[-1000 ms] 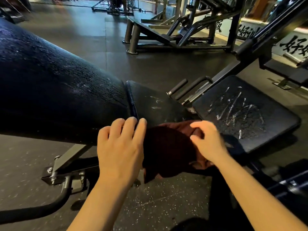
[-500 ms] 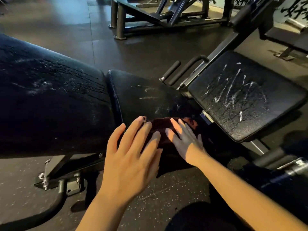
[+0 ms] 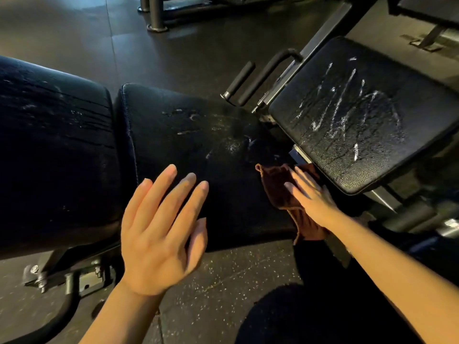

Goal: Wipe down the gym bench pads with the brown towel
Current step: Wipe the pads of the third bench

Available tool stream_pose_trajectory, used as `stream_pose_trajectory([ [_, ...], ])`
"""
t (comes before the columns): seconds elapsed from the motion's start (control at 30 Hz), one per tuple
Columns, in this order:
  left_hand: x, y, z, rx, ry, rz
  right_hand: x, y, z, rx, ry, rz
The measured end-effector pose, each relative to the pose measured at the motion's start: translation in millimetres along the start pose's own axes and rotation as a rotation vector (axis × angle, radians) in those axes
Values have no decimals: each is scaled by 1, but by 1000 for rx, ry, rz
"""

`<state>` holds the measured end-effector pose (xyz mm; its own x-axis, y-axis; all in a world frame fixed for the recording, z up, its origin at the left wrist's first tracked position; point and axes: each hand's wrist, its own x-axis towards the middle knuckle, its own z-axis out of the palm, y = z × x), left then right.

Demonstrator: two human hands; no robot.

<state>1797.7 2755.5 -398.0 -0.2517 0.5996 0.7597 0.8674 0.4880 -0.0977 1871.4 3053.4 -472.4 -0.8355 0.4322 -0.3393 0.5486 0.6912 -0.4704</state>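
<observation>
The long black back pad (image 3: pixel 54 145) filled nine o'clock, the seat pad (image 3: pixel 198 155) lay at centre, and a white-streaked pad (image 3: pixel 360 115) sat at two o'clock; I read no writing anywhere. The left hand (image 3: pixel 159 229) hovered spread flat near the seat pad's front edge, while the right hand (image 3: pixel 313 197) pressed straight fingers onto the brown towel (image 3: pixel 275 187) at the seat's three o'clock end.

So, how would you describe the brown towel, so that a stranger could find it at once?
Start at the long black bench on the left and follow it to its seat pad. At that pad's right end, just below the separate white-streaked pad, the brown towel lies under the flat right hand. It is the only soft, reddish-brown cloth among black pads.
</observation>
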Motion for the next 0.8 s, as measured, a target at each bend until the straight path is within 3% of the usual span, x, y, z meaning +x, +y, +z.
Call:
stream_pose_trajectory([
  [0.1,1,3,2,6,18,-30,-28,-40,-3,-184,-63,-121],
  [0.2,1,4,2,15,38,-51,-52,-88,6,-17,-8,-320],
  [0.37,4,3,-2,-63,11,-87,-75,-155,15,-30,16,-601],
  [0.5,2,3,-7,-99,-27,-86,-75,-121,23,68,226,-685],
  [0.57,0,6,-6,-95,-28,-73,-65,-86,30,-66,320,-768],
  [0.67,-2,6,-2,-63,2,-41,-45,-35,28,-246,312,-795],
  [0.8,-3,4,-1,-43,6,-1,-29,10,16,-335,176,-721],
])
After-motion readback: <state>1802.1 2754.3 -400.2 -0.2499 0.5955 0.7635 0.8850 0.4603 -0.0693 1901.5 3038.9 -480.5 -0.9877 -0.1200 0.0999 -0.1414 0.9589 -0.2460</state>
